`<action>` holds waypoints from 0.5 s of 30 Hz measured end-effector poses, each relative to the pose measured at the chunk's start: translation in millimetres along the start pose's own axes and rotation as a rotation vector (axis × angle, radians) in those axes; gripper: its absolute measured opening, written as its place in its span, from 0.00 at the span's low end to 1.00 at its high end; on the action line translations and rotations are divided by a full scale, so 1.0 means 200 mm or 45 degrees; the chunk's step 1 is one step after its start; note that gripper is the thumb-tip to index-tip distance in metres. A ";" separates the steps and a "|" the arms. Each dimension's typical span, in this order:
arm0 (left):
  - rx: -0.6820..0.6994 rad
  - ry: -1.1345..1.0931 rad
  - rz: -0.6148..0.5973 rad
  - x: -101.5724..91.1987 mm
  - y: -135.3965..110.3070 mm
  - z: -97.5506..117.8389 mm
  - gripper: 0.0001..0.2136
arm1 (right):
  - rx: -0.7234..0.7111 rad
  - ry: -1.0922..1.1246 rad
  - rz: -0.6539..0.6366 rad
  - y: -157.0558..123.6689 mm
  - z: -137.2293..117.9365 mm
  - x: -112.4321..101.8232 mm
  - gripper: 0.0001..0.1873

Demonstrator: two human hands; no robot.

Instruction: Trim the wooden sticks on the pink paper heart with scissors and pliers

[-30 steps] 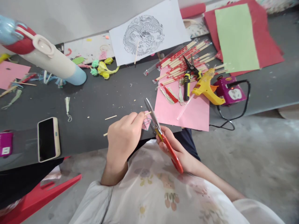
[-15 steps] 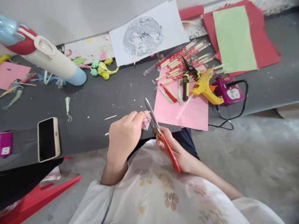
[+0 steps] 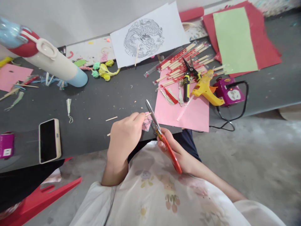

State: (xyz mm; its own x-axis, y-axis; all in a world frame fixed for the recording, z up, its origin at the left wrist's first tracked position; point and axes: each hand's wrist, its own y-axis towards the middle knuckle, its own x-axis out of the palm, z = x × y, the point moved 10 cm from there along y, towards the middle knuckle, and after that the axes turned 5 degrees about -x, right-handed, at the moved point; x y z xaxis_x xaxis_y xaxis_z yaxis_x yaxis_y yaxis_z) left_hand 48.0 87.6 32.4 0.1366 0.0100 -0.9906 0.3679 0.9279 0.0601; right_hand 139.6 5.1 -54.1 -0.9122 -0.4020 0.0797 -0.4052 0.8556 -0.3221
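Pinched in my left hand (image 3: 127, 133) is a thin wooden stick (image 3: 148, 114), its tip poking out past the fingers toward the blades. My right hand (image 3: 169, 139) is closed around scissors (image 3: 157, 121) with red handles, the blades pointing up and away from me beside the stick tip. A small pink paper piece (image 3: 147, 125) with dark crossing lines shows between the two hands; whether the left fingers also hold it is hidden. Short stick pieces (image 3: 111, 118) lie on the dark table just left of my left hand.
Pink paper (image 3: 195, 116) at right bears tassels (image 3: 171, 95), pliers (image 3: 187, 86) and a yellow glue gun (image 3: 208, 89), its cord running to a purple box (image 3: 228, 91). Packaged chopsticks (image 3: 183, 59) lie behind. A bottle (image 3: 58, 62) and phone (image 3: 49, 141) stand and lie at left.
Both hands, the stick and the scissors hold almost the same position. Only a slight shift of the camera view shows.
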 end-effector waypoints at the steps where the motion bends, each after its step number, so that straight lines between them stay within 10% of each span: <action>1: 0.003 0.000 -0.001 0.00 0.00 0.00 0.08 | 0.003 -0.005 -0.004 0.00 0.00 0.00 0.22; 6: 0.059 0.035 0.039 -0.01 0.02 0.02 0.07 | -0.055 -0.019 0.029 0.00 -0.02 -0.01 0.20; 11: 0.116 -0.075 0.422 -0.20 0.00 0.07 0.12 | -0.120 -0.013 0.093 0.01 -0.05 -0.03 0.19; 15: 0.393 -0.281 0.480 -0.28 -0.06 0.28 0.11 | -0.133 0.099 0.187 0.01 -0.04 -0.08 0.21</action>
State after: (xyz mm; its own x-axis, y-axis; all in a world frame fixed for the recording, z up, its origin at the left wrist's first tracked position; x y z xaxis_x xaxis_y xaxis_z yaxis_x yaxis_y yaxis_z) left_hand 87.8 54.5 94.7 0.4895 0.2120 -0.8458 0.5046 0.7222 0.4731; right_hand 152.3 16.4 -49.3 -0.9624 -0.2472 0.1129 -0.2676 0.9341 -0.2363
